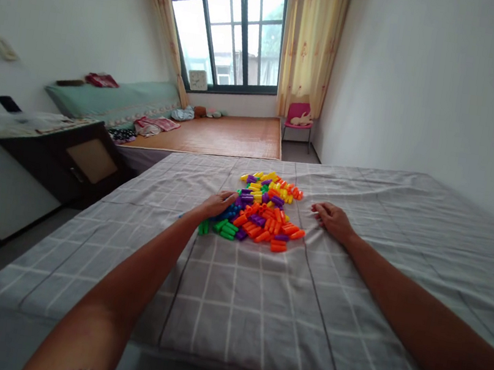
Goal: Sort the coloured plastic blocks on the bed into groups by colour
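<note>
A heap of small bullet-shaped plastic toy pieces (270, 216) in orange, yellow, green, purple and blue lies on the grey checked cloth (252, 303). My left hand (220, 204) rests against the left side of the heap, its fingers stretched over the blue pieces (229, 214); whether the fingertips grip any piece is hidden. Just below it lie green pieces (226, 229). To the right of the heap, my right hand (331, 218) is low over the cloth, apart from the pieces. Its fingers are loosely bent and slightly apart, with nothing visible in them.
Beyond the cloth-covered surface is a bed with a brown mat (236, 134), with clothes (156, 126) on it. A dark cabinet (88, 158) stands at the left. A pink chair (298, 115) stands by the curtain (312, 40). A white wall (452, 86) runs along the right.
</note>
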The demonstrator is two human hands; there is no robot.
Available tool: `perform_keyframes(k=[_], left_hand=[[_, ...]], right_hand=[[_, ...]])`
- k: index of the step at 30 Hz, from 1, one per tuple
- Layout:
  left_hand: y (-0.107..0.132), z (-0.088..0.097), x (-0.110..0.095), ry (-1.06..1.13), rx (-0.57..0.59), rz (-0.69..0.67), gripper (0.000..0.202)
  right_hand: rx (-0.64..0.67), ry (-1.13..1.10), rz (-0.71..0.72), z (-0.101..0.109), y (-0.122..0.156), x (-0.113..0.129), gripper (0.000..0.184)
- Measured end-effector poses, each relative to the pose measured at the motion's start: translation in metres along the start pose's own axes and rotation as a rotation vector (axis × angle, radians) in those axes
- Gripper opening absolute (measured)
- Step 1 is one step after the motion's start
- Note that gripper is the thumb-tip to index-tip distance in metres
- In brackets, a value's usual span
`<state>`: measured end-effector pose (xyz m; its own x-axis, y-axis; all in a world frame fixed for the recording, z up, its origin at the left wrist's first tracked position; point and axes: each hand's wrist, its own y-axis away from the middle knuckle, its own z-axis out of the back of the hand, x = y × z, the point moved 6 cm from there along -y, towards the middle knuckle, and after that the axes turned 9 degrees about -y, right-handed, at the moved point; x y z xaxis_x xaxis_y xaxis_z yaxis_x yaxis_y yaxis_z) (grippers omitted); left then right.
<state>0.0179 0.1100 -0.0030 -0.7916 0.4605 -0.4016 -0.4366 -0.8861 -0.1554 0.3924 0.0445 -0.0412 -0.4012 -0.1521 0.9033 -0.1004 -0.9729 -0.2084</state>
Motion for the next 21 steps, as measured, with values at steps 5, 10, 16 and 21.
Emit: perform_keyframes(k=[5,10,16,21], left_hand=[[0.000,-0.012,-0.067,0.025,0.028,-0.147,0.068],[0.012,-0.015,-0.131,0.082,0.040,-0.303,0.066],[0.044,0.025,-0.078,-0.133,-0.173,0.102,0.049],[0.084,0.025,-0.025,-0.226,-0.033,0.365,0.049]], right_hand=[[-0.050,-0.052,-0.015,0.006,-0.007,-0.007,0.029],[-0.005,-0.071,-0.025,0.015,-0.006,-0.017,0.027],[0.053,-0.233,-0.034,0.025,0.002,-0.015,0.028],[0.066,-0.221,-0.013,0.026,0.004,-0.010,0.025]])
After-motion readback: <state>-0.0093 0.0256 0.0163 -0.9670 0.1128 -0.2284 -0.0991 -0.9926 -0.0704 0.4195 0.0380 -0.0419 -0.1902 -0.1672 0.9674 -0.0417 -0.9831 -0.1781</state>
